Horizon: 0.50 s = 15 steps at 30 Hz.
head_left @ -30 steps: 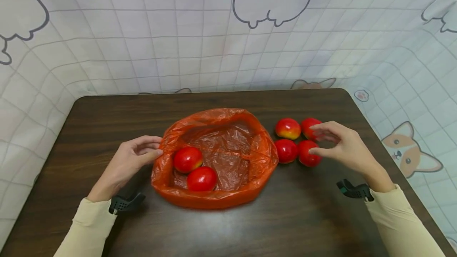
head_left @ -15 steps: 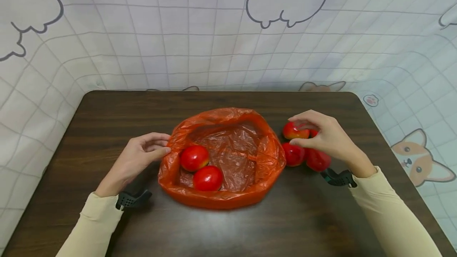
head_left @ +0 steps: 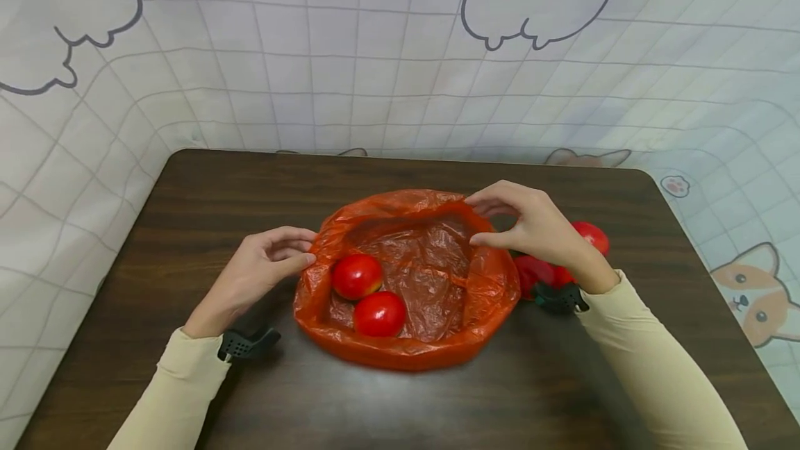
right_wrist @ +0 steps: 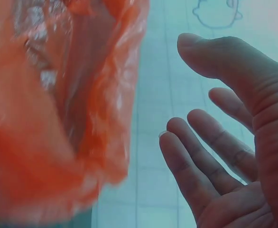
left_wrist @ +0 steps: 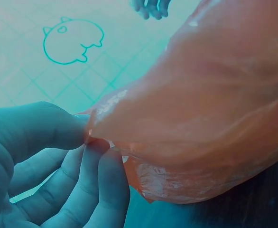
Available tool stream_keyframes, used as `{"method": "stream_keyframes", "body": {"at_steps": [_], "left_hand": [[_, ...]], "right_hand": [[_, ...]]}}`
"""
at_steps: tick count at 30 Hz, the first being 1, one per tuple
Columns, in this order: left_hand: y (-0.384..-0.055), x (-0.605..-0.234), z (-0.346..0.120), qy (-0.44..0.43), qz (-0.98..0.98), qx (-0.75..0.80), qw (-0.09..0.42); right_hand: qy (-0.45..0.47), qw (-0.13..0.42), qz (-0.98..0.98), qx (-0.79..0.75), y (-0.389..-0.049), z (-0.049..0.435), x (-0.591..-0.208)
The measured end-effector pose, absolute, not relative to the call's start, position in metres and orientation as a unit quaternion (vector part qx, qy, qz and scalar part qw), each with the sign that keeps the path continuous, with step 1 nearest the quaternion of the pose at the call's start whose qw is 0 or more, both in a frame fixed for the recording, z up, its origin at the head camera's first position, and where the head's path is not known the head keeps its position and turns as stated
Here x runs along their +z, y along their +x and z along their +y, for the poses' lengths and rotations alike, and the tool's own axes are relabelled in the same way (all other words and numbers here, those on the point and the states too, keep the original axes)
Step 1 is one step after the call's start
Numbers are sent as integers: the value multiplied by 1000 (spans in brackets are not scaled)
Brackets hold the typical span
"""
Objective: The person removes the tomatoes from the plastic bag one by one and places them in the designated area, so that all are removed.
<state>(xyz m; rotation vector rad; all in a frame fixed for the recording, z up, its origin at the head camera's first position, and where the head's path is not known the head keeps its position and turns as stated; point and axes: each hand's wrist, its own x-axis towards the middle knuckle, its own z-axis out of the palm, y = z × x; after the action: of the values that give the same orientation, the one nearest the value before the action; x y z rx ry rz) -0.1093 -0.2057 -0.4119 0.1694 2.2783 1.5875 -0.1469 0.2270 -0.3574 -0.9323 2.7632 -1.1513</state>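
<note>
An orange plastic bag [head_left: 406, 360] stands wide-mouthed on the dark wooden table, its rim folded outward. Inside lie two red fruits that look like apples, one red fruit [head_left: 357, 276] behind the other red fruit [head_left: 380, 314]. My left hand [head_left: 253, 273] pinches the bag's left rim between thumb and fingers, plainly seen in the left wrist view. At the opposite side, my right hand [head_left: 525, 221] is beside the right rim with thumb and fingers spread. The right wrist view shows a gap between those fingers [right_wrist: 181, 156] and the bag, with nothing held.
More red fruits sit right of the bag, partly hidden behind my right hand and wrist; one red fruit [head_left: 591, 236] shows beyond it. The dark table [head_left: 400, 412] ends at the back against a white gridded cloth [head_left: 375, 54] printed with cartoon dogs.
My right hand has moved left, from over the loose fruits to the bag's right rim, with nothing in it. The left hand keeps its pinch. The head view has shifted slightly.
</note>
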Motion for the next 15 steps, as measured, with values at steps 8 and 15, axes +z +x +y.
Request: {"method": "stream_keyframes", "body": {"at_steps": [8,15], "left_hand": [[-109,-408,-207,64,808,559,179],[-110,-408,-207,59,808,557,182]], "right_hand": [[-335,33,867,-367,-153,191,-361],[-355,59,861,-359,-157,165,-368]]}}
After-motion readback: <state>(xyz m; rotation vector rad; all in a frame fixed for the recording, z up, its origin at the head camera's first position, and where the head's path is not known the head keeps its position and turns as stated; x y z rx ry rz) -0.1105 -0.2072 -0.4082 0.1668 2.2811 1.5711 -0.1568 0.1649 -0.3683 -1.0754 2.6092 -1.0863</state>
